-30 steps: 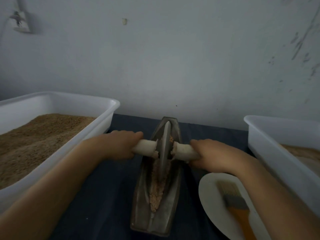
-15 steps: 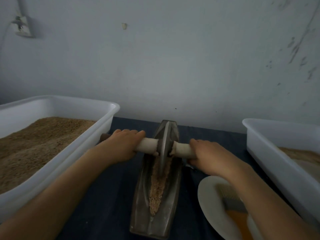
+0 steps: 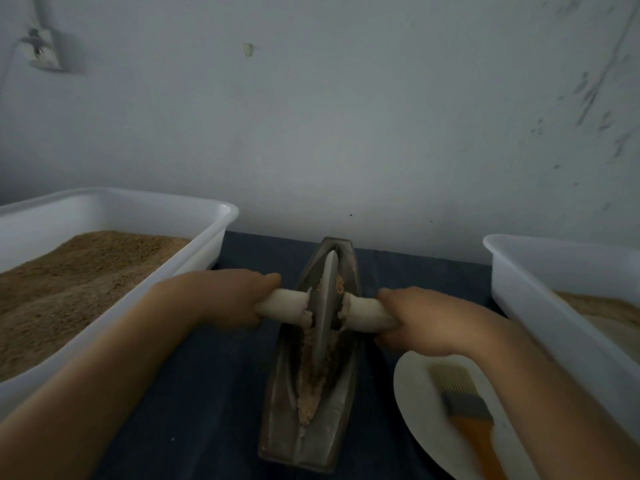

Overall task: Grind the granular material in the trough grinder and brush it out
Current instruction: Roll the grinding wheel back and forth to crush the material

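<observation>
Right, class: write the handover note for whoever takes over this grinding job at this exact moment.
Left hand grips the left handle; right hand grips the right handle. The grinding wheel stands in the trough grinder, with coarse granular material in the groove. The brush lies untouched on the plate beside the grinder. Grinding is under way; finishing it and brushing out remain.

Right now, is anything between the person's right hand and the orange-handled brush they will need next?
Nothing visible blocks it. The right hand grips the pale roller handle of the metal grinding wheel; the orange-handled brush lies in the open on the white plate, just below that hand, beside the metal trough.
</observation>
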A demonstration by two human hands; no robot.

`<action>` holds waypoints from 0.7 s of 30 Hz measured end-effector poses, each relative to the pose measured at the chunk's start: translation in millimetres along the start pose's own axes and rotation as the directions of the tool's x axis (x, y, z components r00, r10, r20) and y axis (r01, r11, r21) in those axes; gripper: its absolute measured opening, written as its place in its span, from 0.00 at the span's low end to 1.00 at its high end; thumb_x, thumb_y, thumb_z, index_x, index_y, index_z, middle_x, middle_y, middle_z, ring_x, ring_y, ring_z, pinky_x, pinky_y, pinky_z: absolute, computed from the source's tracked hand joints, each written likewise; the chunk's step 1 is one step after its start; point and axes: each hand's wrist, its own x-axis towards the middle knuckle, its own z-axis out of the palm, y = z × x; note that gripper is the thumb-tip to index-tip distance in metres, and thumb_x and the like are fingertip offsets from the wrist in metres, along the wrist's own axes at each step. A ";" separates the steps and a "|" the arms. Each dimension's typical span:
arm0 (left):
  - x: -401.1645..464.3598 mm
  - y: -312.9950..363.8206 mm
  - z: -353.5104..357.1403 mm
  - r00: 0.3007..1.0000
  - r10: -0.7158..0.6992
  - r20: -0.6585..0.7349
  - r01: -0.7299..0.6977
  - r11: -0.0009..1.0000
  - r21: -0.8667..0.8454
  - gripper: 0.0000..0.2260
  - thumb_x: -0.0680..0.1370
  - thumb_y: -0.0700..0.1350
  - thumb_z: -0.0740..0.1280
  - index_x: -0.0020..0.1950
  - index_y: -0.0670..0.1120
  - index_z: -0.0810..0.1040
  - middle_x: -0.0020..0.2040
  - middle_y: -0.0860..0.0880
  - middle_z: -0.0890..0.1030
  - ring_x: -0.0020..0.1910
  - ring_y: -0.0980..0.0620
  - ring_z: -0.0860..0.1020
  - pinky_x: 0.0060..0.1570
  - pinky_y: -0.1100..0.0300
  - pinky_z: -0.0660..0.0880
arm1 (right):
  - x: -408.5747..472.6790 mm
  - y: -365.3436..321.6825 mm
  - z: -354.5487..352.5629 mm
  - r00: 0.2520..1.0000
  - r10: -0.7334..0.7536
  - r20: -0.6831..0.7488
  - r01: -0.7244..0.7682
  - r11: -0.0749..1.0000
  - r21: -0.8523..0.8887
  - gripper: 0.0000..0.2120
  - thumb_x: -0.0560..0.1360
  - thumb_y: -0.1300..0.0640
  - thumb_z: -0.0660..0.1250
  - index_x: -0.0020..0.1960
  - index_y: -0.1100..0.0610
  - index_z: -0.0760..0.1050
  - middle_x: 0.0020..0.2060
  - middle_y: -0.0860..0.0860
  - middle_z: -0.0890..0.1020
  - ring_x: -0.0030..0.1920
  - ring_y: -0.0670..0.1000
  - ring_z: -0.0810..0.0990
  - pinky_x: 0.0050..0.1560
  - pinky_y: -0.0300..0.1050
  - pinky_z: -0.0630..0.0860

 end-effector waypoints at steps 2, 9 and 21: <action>12.6 -2.8 7.1 0.989 -0.030 -0.142 0.037 0.998 0.048 0.15 0.77 0.45 0.64 0.61 0.50 0.64 0.56 0.50 0.73 0.52 0.52 0.73 0.51 0.60 0.67 | 12.8 5.9 9.4 0.987 0.017 -0.160 -0.026 0.998 -0.054 0.11 0.76 0.49 0.63 0.52 0.54 0.66 0.50 0.51 0.76 0.47 0.51 0.74 0.39 0.44 0.64; 43.5 -8.1 32.5 0.787 0.006 -0.617 0.124 0.978 0.167 0.15 0.76 0.47 0.64 0.61 0.50 0.65 0.57 0.51 0.72 0.56 0.50 0.71 0.55 0.57 0.65 | 41.9 21.4 34.2 0.844 0.004 -0.536 -0.107 0.981 -0.161 0.10 0.77 0.50 0.61 0.56 0.53 0.66 0.52 0.50 0.74 0.52 0.52 0.72 0.42 0.45 0.57; 0.1 2.2 0.7 1.000 -0.004 -0.028 0.005 0.999 0.049 0.18 0.77 0.46 0.66 0.64 0.52 0.63 0.59 0.51 0.74 0.54 0.55 0.73 0.55 0.60 0.69 | -0.4 1.7 -0.1 1.000 -0.023 0.012 0.023 1.000 0.012 0.10 0.76 0.50 0.64 0.49 0.53 0.65 0.45 0.49 0.74 0.43 0.47 0.72 0.33 0.38 0.63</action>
